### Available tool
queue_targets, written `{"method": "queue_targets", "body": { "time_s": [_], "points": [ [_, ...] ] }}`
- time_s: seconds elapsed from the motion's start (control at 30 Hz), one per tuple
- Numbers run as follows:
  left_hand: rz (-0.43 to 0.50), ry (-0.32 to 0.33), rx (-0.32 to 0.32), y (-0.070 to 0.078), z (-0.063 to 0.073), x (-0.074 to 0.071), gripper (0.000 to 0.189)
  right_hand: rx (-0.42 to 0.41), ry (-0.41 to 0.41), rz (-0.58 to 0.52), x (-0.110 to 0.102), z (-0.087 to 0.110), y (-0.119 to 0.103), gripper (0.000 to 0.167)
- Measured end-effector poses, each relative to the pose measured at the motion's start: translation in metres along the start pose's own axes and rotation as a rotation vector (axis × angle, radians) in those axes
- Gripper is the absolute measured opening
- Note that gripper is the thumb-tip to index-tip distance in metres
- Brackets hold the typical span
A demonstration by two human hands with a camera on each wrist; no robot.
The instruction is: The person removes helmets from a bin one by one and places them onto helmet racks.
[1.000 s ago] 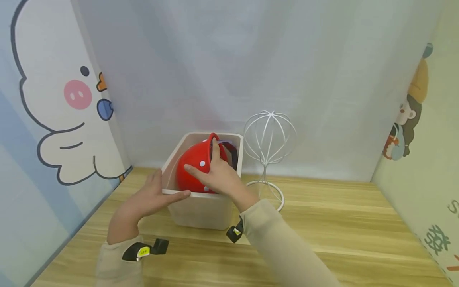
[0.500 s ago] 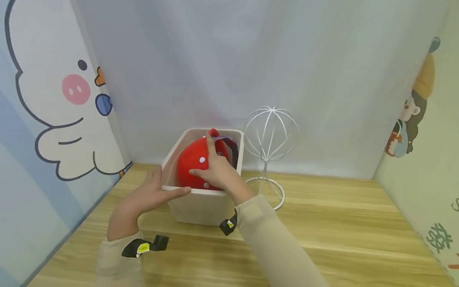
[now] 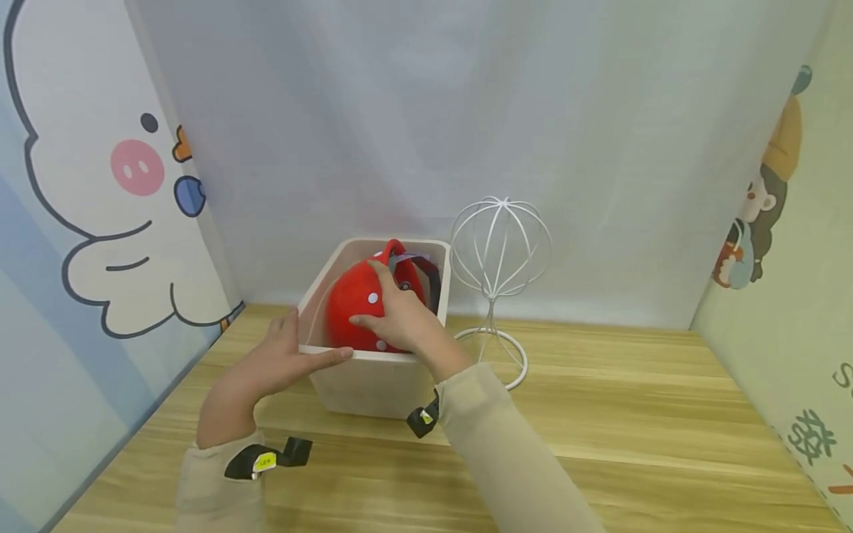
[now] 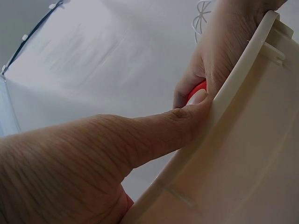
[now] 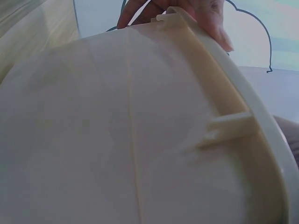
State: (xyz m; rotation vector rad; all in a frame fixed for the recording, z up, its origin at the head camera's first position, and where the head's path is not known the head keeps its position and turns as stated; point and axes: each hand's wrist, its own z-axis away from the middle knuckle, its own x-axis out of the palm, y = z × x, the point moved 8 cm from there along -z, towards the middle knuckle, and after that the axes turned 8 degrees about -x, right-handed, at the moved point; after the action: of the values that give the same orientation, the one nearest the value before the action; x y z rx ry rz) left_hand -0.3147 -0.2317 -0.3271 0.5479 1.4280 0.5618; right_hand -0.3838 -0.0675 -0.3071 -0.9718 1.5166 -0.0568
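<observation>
A red helmet with white dots (image 3: 353, 307) lies tilted on its side in a cream plastic bin (image 3: 373, 381), its opening and dark inner padding facing right. My left hand (image 3: 269, 366) holds the bin's near left corner; its thumb lies along the rim and its fingers are against the left outer wall. In the right wrist view, the left hand (image 5: 208, 14) shows at that corner. Over the helmet reaches my right hand (image 3: 403, 314), thumb and index finger spread across the shell. Its other fingers are hidden. The left wrist view catches a sliver of the helmet (image 4: 196, 91).
A white wire stand (image 3: 492, 296) with a globe-shaped top and ring base is just right of the bin. The wooden table (image 3: 633, 422) runs between printed side panels, and a pale curtain (image 3: 566, 148) hangs behind the bin.
My right index finger has slid from the helmet's rim down and left onto its shell. The left hand keeps its hold on the bin. The head view has shifted slightly.
</observation>
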Motion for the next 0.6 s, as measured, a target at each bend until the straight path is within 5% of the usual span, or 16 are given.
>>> {"method": "queue_targets", "body": {
  "time_s": [0.4,0.6],
  "points": [
    [0.029,-0.012,-0.009,0.000,0.001,0.006,0.112,-0.008,0.031,-0.023,-0.004,0.007,0.002,0.088],
    [0.020,-0.007,-0.007,0.002,0.001,0.001,0.113,-0.120,0.137,-0.073,-0.017,0.009,-0.004,0.076]
  ]
}}
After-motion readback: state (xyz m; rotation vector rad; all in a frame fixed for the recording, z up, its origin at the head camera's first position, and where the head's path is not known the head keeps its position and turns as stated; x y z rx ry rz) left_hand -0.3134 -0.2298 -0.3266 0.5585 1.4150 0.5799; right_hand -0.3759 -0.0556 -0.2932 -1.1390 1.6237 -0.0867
